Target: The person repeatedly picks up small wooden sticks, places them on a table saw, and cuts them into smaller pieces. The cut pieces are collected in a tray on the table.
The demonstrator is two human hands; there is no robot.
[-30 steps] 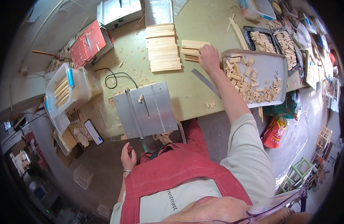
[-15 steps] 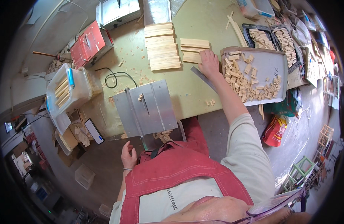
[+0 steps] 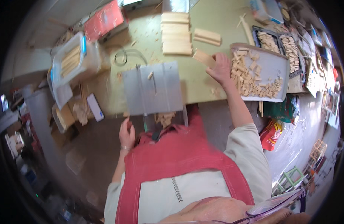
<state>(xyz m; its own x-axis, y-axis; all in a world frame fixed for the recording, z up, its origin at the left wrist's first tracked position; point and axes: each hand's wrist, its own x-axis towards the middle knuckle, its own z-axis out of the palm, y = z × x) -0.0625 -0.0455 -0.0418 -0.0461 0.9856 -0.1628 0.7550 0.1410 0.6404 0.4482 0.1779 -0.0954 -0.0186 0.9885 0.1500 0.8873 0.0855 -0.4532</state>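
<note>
My right hand (image 3: 220, 68) is closed around a short bundle of flat wooden strips (image 3: 204, 58), lifted over the green table left of the tray of small blocks. Two more strips (image 3: 207, 36) lie just beyond it, and a wide stack of strips (image 3: 175, 35) stands to their left. My left hand (image 3: 127, 132) hangs at the table's front edge with fingers loosely bent and apart, holding nothing. Near it is a grey metal plate (image 3: 136, 91) with grooves and a narrow slot; a small wood piece (image 3: 150, 75) rests by the slot.
A white tray (image 3: 282, 76) of cut blocks stands at the right, with black trays (image 3: 282, 48) of blocks behind. Left are a clear bin (image 3: 56, 69) of strips, a phone (image 3: 95, 107) and a red machine (image 3: 104, 20). Under the plate's front edge sits a container of wood pieces (image 3: 165, 119).
My right hand has picked up a bundle of strips from the small pile and drawn it toward me. The head view has shifted; my left hand stays by the table's front edge.
</note>
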